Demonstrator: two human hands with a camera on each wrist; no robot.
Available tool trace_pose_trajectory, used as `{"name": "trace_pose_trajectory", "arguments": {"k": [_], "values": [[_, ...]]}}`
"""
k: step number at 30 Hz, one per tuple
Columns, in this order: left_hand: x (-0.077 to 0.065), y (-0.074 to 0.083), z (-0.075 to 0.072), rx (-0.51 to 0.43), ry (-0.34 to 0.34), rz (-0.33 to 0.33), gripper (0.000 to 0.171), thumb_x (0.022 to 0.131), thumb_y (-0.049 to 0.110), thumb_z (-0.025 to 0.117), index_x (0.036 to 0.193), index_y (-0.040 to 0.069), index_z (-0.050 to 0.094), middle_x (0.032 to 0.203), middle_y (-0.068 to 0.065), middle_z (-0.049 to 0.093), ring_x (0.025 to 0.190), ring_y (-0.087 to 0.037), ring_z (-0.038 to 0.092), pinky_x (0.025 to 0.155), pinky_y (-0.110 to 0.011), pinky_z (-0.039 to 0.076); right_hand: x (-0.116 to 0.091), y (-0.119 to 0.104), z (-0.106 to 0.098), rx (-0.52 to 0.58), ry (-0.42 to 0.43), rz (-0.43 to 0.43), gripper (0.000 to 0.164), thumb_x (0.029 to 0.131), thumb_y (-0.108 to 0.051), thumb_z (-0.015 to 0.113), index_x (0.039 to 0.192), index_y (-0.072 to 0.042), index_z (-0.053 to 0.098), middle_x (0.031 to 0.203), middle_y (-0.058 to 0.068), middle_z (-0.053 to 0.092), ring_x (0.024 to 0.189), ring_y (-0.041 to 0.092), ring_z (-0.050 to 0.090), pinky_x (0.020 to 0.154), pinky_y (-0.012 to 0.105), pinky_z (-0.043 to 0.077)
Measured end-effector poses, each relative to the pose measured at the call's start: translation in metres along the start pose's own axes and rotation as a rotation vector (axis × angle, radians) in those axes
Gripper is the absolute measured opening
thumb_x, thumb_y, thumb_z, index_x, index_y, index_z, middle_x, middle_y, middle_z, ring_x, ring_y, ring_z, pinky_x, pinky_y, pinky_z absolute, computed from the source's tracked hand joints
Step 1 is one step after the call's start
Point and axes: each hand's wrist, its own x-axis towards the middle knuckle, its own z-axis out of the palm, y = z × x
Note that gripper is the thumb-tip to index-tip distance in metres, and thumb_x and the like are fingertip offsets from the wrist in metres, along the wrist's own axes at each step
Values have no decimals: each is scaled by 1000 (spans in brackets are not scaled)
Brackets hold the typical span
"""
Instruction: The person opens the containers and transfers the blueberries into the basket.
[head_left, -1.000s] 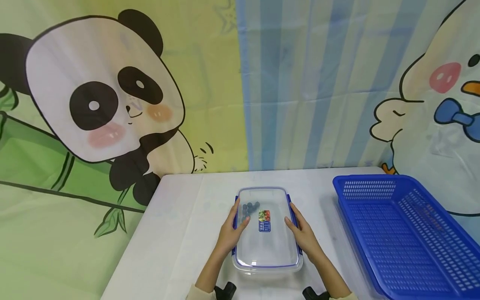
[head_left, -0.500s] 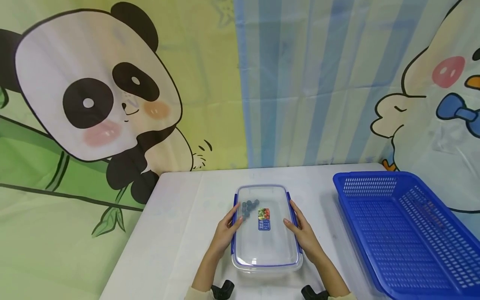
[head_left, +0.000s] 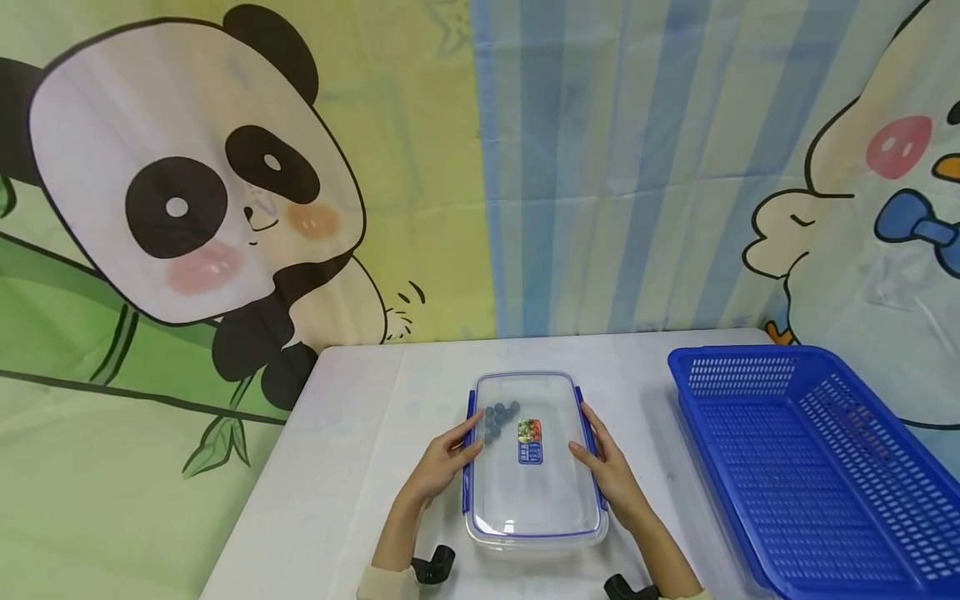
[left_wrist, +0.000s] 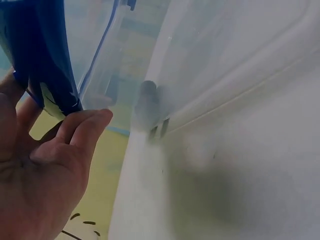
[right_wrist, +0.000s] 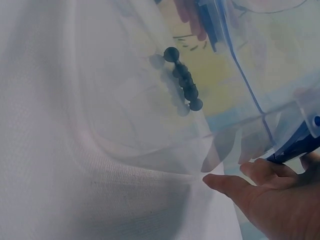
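Observation:
A clear plastic food container (head_left: 536, 500) with a blue-trimmed lid stands on the white table between both hands. Through the lid I see several small dark-blue balls (head_left: 497, 417), like blueberries, clustered at its far left; they also show through the wall in the right wrist view (right_wrist: 185, 80). My left hand (head_left: 442, 458) grips the left edge, its fingers at a blue latch (left_wrist: 40, 50) in the left wrist view. The right hand (head_left: 611, 475) holds the right edge, thumb over the rim, fingers by the other latch (right_wrist: 300, 140). A printed label (head_left: 529, 442) is on the lid.
A large blue plastic basket (head_left: 795, 467) stands to the right on the white table (head_left: 360, 467). Behind hangs a cloth with a panda (head_left: 202, 183) and stripes. Black wrist mounts (head_left: 433, 565) sit on the forearms near the table's front.
The left hand has shifted slightly down and outward along the container's left edge, its wrist swinging left. The right hand and container stay nearly in place.

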Motion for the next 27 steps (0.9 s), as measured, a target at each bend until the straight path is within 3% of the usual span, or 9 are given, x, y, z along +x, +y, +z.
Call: {"name": "trace_pose_trajectory", "arguments": {"k": [4,9,14,18,23,27], "values": [[0,2,-4,21,-59,12,54,92,13,56,142,6,34,149,-14,23,132,-33,28,102,-38,37,7,16,-3,-8,11,-6,69,90,-30,59,146,-37,18,154,8,6,138,32,14,108,50,23],[1,2,-5,95,-90,68,54,93,12,54,141,0,31,149,-14,22,135,-31,21,107,-40,27,6,16,-4,7,15,8,70,92,-26,57,147,-35,16,154,9,5,137,33,15,108,51,24],[4,-15,1,163,19,116,52,93,14,55,141,8,36,151,-15,13,137,-33,12,109,-46,20,6,14,-3,9,18,9,70,92,-26,57,147,-35,16,154,8,5,137,34,16,107,51,26],[6,-30,4,286,120,192,52,92,22,56,141,16,39,154,-9,4,138,-35,8,107,-57,18,5,13,-2,3,19,8,70,91,-29,58,147,-36,17,154,8,7,136,33,19,106,51,28],[7,-34,6,433,161,281,54,92,28,57,141,15,40,154,-6,10,138,-32,9,105,-61,18,6,12,-2,8,18,15,70,92,-26,57,147,-34,16,154,9,5,137,34,14,108,52,24],[6,-32,5,526,155,290,57,91,35,56,141,14,39,152,-5,19,140,-24,6,107,-60,15,4,6,-1,23,11,27,69,93,-21,56,148,-28,16,154,10,4,138,35,12,109,52,20]]}}
